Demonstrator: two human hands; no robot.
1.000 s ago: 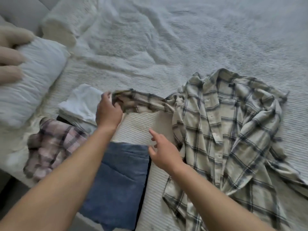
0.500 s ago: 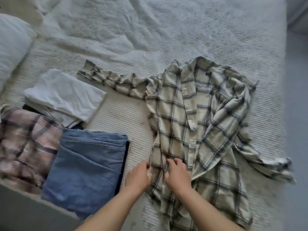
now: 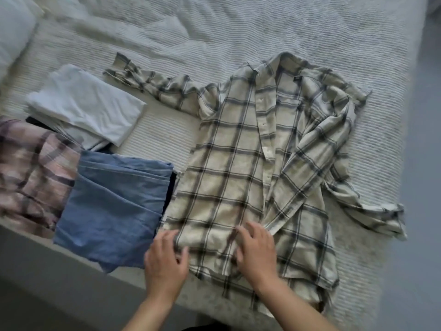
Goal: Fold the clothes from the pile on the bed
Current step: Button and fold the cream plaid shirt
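Both hands, left (image 3: 165,260) and right (image 3: 256,249), rest flat with fingers spread on the plaid shirt's (image 3: 241,168) near hem; shirt lies spread on the bed (image 3: 262,27); folded blue garment (image 3: 114,209) just left of it.

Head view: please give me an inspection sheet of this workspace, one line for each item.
Surface: bed with a white ribbed cover, wrinkled.
Job's things: cream plaid shirt spread flat and unfolded, one sleeve stretched out to the left.
Clutter: folded white garment, folded blue garment and pink plaid garment lie left of the shirt; white pillow at the top left.
Grippers: left hand at the shirt's lower left edge, fingers spread; right hand rests on the lower hem.
Cables: nothing seen.
Surroundings: grey floor to the right of the bed.
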